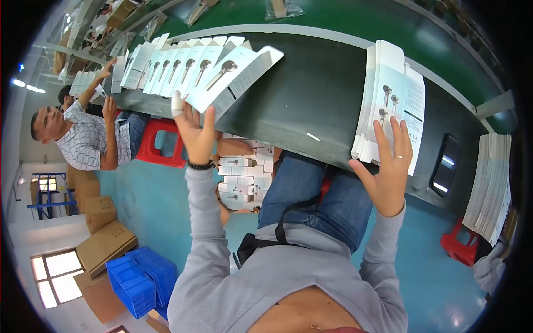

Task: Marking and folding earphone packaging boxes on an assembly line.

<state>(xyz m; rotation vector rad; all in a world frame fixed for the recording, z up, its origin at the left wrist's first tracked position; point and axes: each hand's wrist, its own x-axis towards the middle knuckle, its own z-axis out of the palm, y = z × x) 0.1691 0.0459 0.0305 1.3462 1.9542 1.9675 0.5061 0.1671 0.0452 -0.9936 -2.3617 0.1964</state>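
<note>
My left hand (195, 135), a white cover on one fingertip, has its fingers apart at the near end of an erected white carton (229, 77). That carton is printed with a picture of a dark handheld device and leans at the end of a row of similar cartons (172, 65); whether my fingertips touch it I cannot tell. On the right, my right hand (390, 166) is spread with its fingertips over the near part of a stack of flat, unfolded cartons (383, 83). Nothing is gripped in it.
A dark phone (445, 165) lies right of the stack on the black worktable (300, 83). Further right stands another flat-carton pile (489, 183). Filled cartons (239, 180) sit below the table edge. A co-worker (83, 133) sits at left, near a red stool (161, 145) and blue crates (139, 280).
</note>
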